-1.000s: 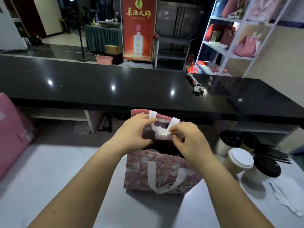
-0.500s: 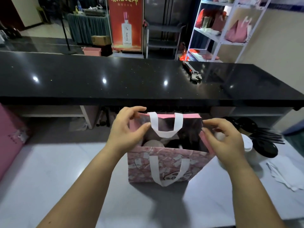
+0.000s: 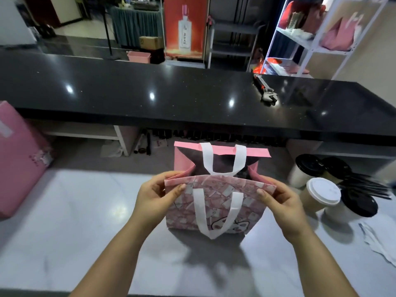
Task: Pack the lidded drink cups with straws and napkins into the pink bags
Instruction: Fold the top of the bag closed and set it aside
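A pink patterned bag [image 3: 216, 202] with white handles stands on the pale table [image 3: 70, 221] in front of me. My left hand [image 3: 157, 192] pinches the near top corner on the left, and my right hand [image 3: 278, 200] pinches the near top corner on the right. The bag's sides fold inward and its contents are hidden. To the right stand several lidded cups: one with a white lid [image 3: 322, 190], others with black lids [image 3: 360, 203]. Black straws [image 3: 368, 187] lie behind them, and white napkins [image 3: 379, 241] lie at the far right.
A black counter [image 3: 150, 93] runs across behind the table, with a wrench-like tool [image 3: 266, 91] on it. More pink bags [image 3: 19, 159] sit at the left edge. A white shelf rack [image 3: 310, 37] stands at the back right.
Both hands left the bag's mouth, moved to its sides, then took the near top corners. The near wall has been drawn up and the sides folded in, hiding the contents.
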